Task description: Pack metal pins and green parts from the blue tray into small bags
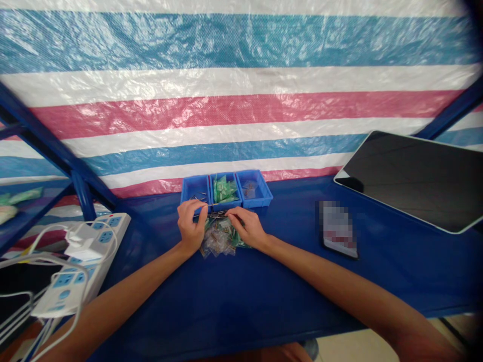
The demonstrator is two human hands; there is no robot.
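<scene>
Three blue bins stand side by side at the back of the blue table. Thin metal pieces lie in the left bin [195, 185], green packets [224, 189] fill the middle one, and small clear bags [249, 189] are in the right one. My left hand [192, 224], just in front of the left bin, pinches a thin metal piece [210, 204]. My right hand [248, 227] has its fingers closed over dark thin pieces [217, 215] in front of the middle bin; what they hold is too small to tell. Clear bags of small parts [219, 240] lie between my hands.
A white power strip [106, 245] with plugs and cables is at the left. On the right lie a phone [338, 229], partly pixelated, and a large dark screen [418, 176]. Blue frame posts [83, 193] and a striped sheet [241, 108] border the table's back.
</scene>
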